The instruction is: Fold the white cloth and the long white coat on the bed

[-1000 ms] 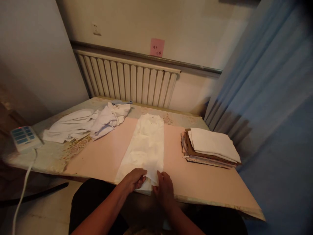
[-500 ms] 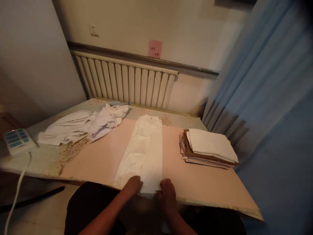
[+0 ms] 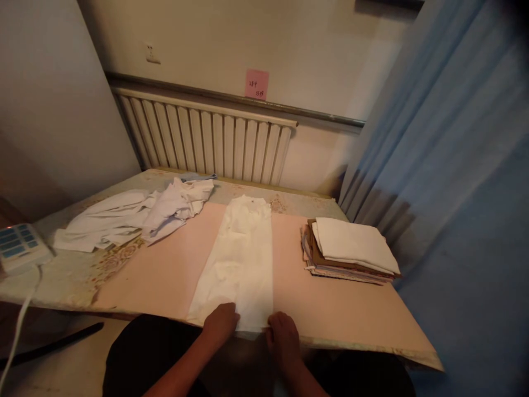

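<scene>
A white garment [image 3: 243, 259], folded into a long strip, lies on the pink board [image 3: 177, 275] and reaches from the table's front edge toward the wall. My left hand [image 3: 221, 321] pinches its near end, fingers curled at the left part of the hem. At the near right corner, my right hand [image 3: 284, 333] grips the same cloth with bent fingers. The fingertips are partly hidden by the backs of both hands.
Right of the garment sits a stack of folded clothes [image 3: 353, 248]. Crumpled white clothes [image 3: 165, 209] lie at the left. A power strip [image 3: 22, 248] with a white cord is at the far left. A radiator [image 3: 215, 138] stands behind, a blue curtain [image 3: 446, 193] at right.
The view has shifted slightly, so things sit a little further left. Both hands stay at the garment's near end, with the cloth lying nearly as before.
</scene>
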A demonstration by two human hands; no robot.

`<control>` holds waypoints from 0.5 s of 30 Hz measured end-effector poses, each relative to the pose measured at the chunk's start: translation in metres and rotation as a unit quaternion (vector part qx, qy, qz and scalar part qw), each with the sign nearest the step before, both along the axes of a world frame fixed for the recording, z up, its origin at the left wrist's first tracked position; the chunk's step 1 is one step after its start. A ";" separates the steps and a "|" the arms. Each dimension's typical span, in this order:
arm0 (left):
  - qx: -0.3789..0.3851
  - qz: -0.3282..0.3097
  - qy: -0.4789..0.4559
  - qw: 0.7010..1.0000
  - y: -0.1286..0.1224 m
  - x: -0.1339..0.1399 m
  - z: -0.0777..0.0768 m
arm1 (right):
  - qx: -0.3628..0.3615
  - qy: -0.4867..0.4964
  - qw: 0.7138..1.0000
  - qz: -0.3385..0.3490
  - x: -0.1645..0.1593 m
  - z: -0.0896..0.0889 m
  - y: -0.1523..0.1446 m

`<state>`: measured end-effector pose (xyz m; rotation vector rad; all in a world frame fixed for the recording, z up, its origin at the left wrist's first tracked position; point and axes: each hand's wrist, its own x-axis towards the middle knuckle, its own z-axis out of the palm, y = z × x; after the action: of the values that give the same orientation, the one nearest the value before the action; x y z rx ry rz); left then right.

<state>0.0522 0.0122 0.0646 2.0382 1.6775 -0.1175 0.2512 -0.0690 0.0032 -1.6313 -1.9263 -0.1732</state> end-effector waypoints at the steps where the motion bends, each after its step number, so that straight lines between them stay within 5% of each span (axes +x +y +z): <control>1: 0.004 0.000 0.005 1.000 -0.002 0.000 0.002 | -0.004 -0.005 1.000 0.004 0.000 0.001 0.000; 6: 0.046 0.002 0.027 0.999 -0.013 0.006 0.021 | 0.002 -0.014 1.000 0.016 0.001 0.003 -0.002; 9: 0.153 -0.015 0.042 0.987 -0.017 0.017 0.031 | 0.011 -0.010 1.000 0.015 0.002 0.000 -0.002; 15: 0.328 -0.120 -0.025 0.937 0.004 0.049 0.003 | 0.003 -0.008 1.000 0.028 0.003 -0.001 -0.002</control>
<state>0.1011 0.0167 0.0678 2.6951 1.5569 0.4751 0.2544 -0.0707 0.0026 -1.5756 -1.9791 -0.1698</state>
